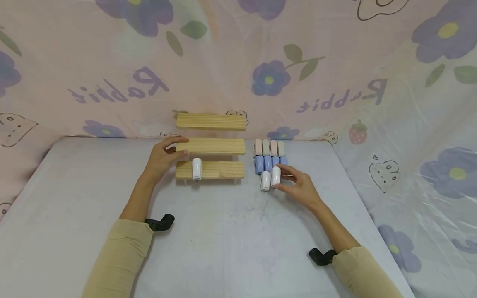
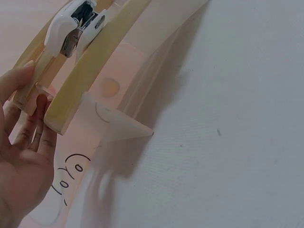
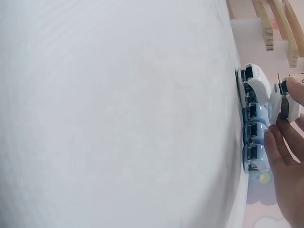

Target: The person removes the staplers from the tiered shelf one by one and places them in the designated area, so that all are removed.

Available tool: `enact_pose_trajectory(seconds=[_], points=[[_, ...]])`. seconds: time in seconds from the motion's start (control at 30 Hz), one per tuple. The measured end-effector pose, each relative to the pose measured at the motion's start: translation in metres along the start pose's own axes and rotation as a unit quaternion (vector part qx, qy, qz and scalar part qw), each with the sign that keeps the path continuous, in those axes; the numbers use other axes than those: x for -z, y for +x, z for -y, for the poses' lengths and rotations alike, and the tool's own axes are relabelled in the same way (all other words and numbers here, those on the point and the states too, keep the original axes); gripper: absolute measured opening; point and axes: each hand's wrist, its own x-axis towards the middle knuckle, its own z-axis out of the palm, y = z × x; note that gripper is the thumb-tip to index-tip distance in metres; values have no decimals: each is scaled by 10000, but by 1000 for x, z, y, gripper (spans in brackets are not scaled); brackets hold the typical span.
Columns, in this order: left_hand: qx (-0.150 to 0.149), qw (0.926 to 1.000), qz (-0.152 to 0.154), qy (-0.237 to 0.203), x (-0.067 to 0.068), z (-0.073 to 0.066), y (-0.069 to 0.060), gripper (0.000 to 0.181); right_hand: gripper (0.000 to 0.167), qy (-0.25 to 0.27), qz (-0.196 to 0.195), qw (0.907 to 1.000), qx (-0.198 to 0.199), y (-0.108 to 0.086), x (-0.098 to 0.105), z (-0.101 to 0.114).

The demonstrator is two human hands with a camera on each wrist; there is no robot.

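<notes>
A three-tier wooden rack (image 1: 210,146) stands at the back of the table. My left hand (image 1: 162,158) grips the left end of its middle board, thumb on one side and fingers on the other. One white mini stapler (image 1: 196,169) sits on the lowest board, left of its middle; the left wrist view shows it close up. To the right of the rack, my right hand (image 1: 299,187) pinches a second white stapler (image 1: 275,176) between thumb and fingers, and it looks raised off the table in the right wrist view. A third white stapler (image 1: 265,181) stands just left of it.
Behind the white staplers is a row of blue staplers (image 1: 267,163), partly hidden by my right hand. Farther back stands a row of pink and cream staplers (image 1: 273,147). A flower-printed curtain (image 1: 223,74) rises behind the white tabletop (image 1: 223,240).
</notes>
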Motion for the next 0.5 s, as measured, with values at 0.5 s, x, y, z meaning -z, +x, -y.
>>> enact_pose_trajectory(seconds=[0.5], points=[[187, 9998, 24, 26, -1, -16, -7, 42, 62, -498, 293, 9972, -467, 3, -5, -21]])
